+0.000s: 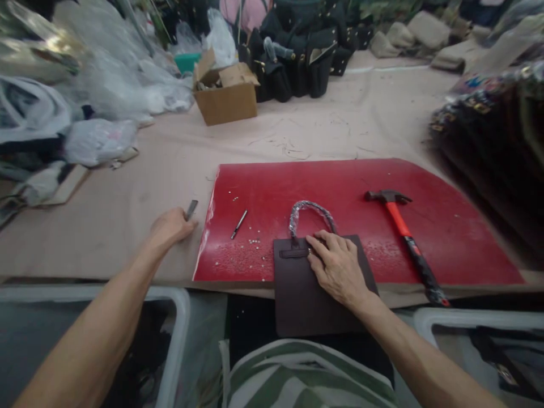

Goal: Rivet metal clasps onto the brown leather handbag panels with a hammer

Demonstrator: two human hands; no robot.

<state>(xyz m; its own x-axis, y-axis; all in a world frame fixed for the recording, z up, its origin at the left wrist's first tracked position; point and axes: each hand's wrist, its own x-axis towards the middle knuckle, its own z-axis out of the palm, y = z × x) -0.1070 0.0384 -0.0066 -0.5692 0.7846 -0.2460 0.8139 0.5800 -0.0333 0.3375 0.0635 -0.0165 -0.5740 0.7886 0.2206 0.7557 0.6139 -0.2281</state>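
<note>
A dark brown leather bag panel (293,300) lies over the front edge of a red board (272,187), its lower part overhanging. A handle (312,205) wrapped in clear plastic arches from its top edge. My right hand (338,266) rests on the panel's upper part, fingers somewhat bent and apart. A stitched strip shows left of its fingertips; what lies beneath the hand is hidden. My left hand (174,226) is left of the board, low over the table, with its fingers closed around a small grey metal tool (192,209) whose end sticks out.
A claw hammer (402,226) with a red and black handle lies at the board's right. A slim metal punch (238,224) and scattered small studs (255,242) lie left. Behind stand a cardboard box (227,105) and black bags (293,62). Stacked dark pieces (497,147) rise at right.
</note>
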